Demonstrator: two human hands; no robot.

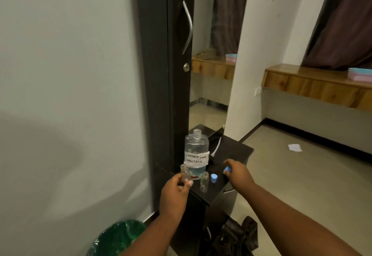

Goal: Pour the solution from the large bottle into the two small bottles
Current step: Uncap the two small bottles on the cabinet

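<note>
Left hand grips a small bottle, base hidden; right hand pinches a blue cap

Left hand gripping tilted small bottle, right hand pinching blue cap, uncapped large bottle upright behind

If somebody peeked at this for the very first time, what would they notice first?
Probably the big clear bottle with a handwritten paper label, standing open on the black shelf in the middle. Just below it, the left hand holds a tiny bottle, while the right hand pinches a blue cap. A green bin sits at the bottom left.
</note>
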